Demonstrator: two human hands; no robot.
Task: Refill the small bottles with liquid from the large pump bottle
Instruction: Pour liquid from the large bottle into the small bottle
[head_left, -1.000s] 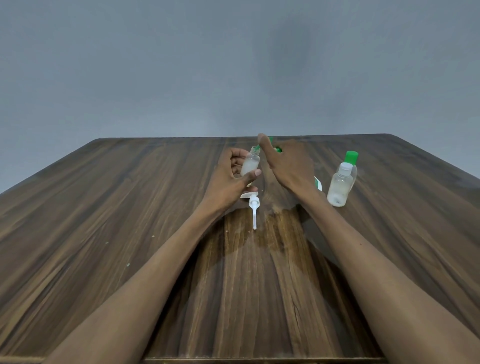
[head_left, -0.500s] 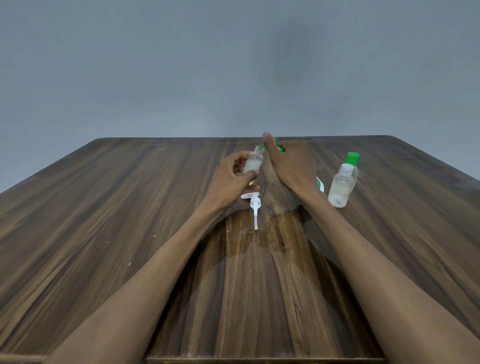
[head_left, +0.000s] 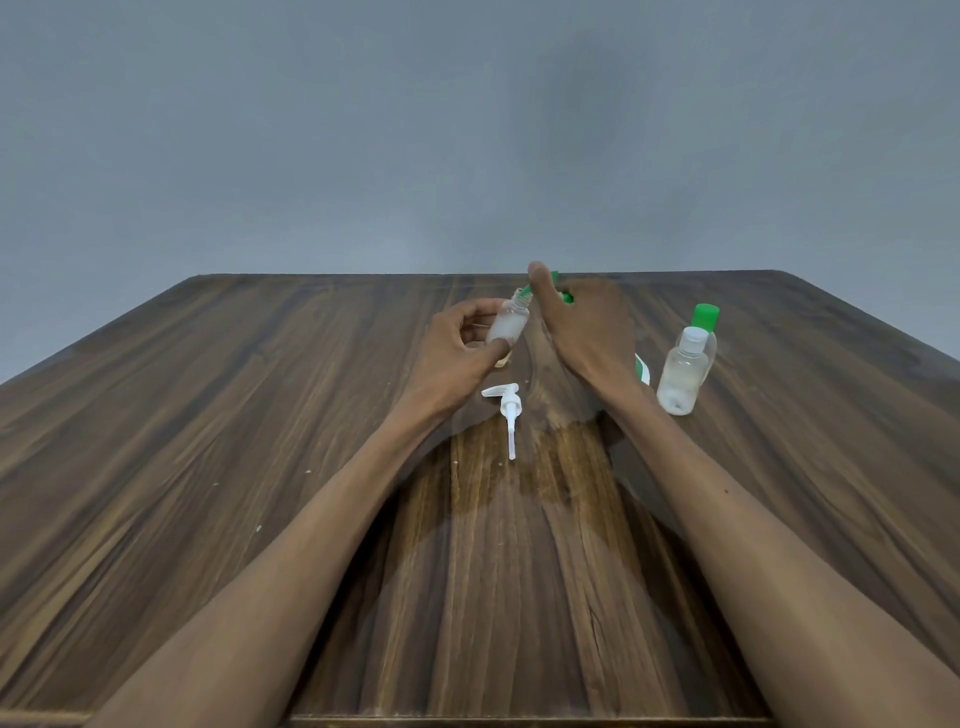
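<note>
A: Nearest to us lay the white pump head (head_left: 506, 410), loose on the wooden table (head_left: 208, 467), its tube pointing back toward us. So we judged the large bottle was open for pouring.

B: Agreed. Beyond it, our left hand (head_left: 457, 348) pinched a small clear bottle (head_left: 508, 325) between thumb and fingers, tilted, its neck leaning toward the right hand.

A: And our right hand (head_left: 582, 327) was curled round something green (head_left: 566, 297) right at that neck. Most of it was hidden behind the hand; we took it for the large pump bottle, with a green and white part (head_left: 642, 368) showing below the wrist. We could not be sure.

B: Then the step in hand looked like filling this bottle, or finishing it; it seemed partly cloudy with liquid.

A: The next move would call for keeping the two openings lined up and the small bottle steady, then capping it.

B: To the right stood a white-capped small bottle (head_left: 681, 371), upright, and touching or just behind it a green-capped bottle (head_left: 705, 325). Both were well apart from our hands.

A: Any writing?

B: None we could read. The bottles looked unlabelled, and the green and white part was too hidden to show a brand.
</note>
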